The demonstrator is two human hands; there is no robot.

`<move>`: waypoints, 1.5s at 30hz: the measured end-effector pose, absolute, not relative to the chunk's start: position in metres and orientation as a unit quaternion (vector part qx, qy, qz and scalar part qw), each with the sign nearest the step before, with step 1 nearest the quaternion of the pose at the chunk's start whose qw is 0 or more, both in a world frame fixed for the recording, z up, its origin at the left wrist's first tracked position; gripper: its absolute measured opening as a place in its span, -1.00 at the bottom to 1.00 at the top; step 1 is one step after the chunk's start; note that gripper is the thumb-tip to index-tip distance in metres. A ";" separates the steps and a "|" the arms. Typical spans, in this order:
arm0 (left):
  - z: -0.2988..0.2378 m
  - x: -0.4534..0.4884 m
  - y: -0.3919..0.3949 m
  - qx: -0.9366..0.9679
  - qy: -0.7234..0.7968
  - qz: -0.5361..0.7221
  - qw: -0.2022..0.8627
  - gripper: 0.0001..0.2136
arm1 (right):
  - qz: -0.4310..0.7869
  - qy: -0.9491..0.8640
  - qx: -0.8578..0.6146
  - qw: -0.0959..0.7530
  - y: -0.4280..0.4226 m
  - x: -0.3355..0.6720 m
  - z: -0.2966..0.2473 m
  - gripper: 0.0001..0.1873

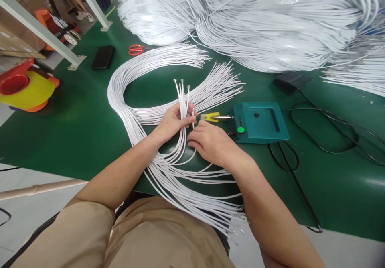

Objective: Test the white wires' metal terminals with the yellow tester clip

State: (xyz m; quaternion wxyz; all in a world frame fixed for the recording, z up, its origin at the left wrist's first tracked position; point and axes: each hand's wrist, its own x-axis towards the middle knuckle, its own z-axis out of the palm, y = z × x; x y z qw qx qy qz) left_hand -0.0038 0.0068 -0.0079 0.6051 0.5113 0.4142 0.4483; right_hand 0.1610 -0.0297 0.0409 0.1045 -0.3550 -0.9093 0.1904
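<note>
My left hand [176,119] is closed around several white wires [183,103], whose metal-tipped ends stick up above the fingers. Close on its right, my right hand [209,141] pinches a single white wire just below its end. Both hands are over a curved bundle of white wires [120,95] lying on the green table. Loose wire ends from this bundle hang at the front edge, under my right forearm. Beside my right hand is a teal device [260,121] with a green button and a yellow-tipped piece [210,116] on its left side.
Large heaps of white wire [270,27] cover the back. Red-handled scissors [136,50] and a black phone-like object [103,57] lie at the back left. Tape rolls [27,87] stand at the left edge. A black adapter [291,81] and black cables [331,117] lie to the right.
</note>
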 end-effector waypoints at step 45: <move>0.003 0.012 -0.010 0.498 0.368 0.457 0.639 -0.61 | 0.652 -0.402 -0.437 0.472 -0.008 0.163 0.033 -0.87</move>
